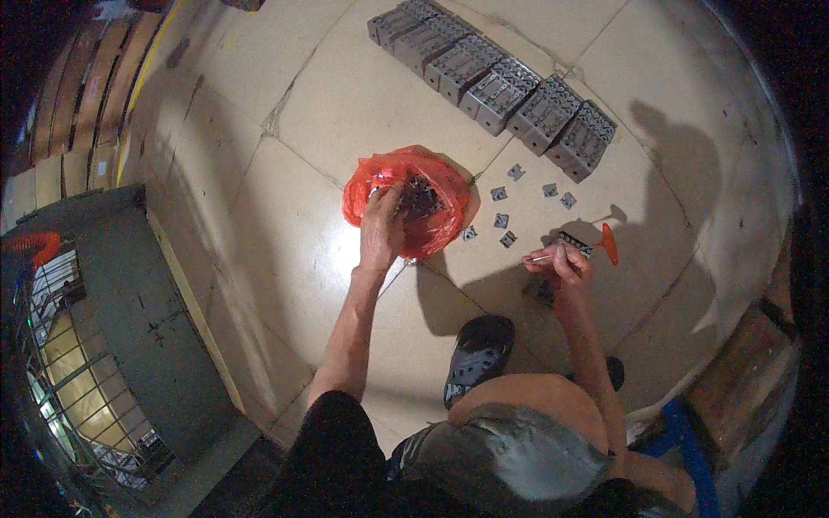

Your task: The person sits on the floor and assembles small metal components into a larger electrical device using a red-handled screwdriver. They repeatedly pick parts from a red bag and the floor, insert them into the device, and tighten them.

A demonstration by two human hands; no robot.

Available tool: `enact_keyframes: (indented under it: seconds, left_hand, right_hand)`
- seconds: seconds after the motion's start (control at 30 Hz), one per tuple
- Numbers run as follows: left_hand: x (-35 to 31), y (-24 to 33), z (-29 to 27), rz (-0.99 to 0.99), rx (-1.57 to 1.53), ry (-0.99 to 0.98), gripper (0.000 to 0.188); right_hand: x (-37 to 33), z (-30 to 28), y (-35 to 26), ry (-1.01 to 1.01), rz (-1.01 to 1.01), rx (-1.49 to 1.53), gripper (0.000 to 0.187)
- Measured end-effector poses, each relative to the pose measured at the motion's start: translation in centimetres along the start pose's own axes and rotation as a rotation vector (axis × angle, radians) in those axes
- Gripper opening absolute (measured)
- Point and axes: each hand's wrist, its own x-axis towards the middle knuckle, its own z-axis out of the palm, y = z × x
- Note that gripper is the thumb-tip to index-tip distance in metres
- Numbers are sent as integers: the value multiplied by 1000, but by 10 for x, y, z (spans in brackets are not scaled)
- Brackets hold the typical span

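My left hand [382,224] reaches over the near left rim of a red plastic bag [449,226]. Its fingers are curled together beside a heap of small dark metal parts [420,197] in the bag; what they pinch, if anything, is hidden. My right hand [566,266] is closed around a T-handle hex key with a red grip [610,244], its thin shaft poking out leftward past the fingers. Below and behind that hand a metal block [574,243] is on the floor, mostly covered. Several small metal clips [501,221] lie loose between the bag and my right hand.
A slanting row of several grey metal blocks [492,91] with slotted tops stands on the tiled floor [302,112] at the far side. My shoe [480,350] is close in front. To the left is a green metal frame with a wire grid [95,380]; stacked cardboard [86,95] stands behind it.
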Motion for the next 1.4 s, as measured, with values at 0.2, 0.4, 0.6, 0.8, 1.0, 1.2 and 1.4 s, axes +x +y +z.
enact_keyframes:
  seconds: [0.2,0.4,0.6,0.8,1.0,1.2,1.4]
  left_hand:
    - [11,-17,2,59,8,-78,54]
    - [1,-32,9,-115,-93,71,52]
    - [-13,-38,10,-299,-161,86,53]
    - [-8,-37,11,-151,-117,133,47]
    - [-11,-32,2,-432,-567,227,40]
    - [-19,-7,-3,-626,-1209,258,41]
    - [-30,37,1,-666,-1534,77,43]
  right_hand:
    - [-9,-16,7,88,119,-33,27]
    - [-13,-21,13,142,140,-12,25]
    - [-13,-20,16,135,126,-45,26]
    - [-11,-18,16,58,62,-98,26]
    - [-12,-18,12,81,82,-125,27]
    - [-17,-14,5,100,92,-111,26]
    - [-15,-10,5,46,89,-100,26]
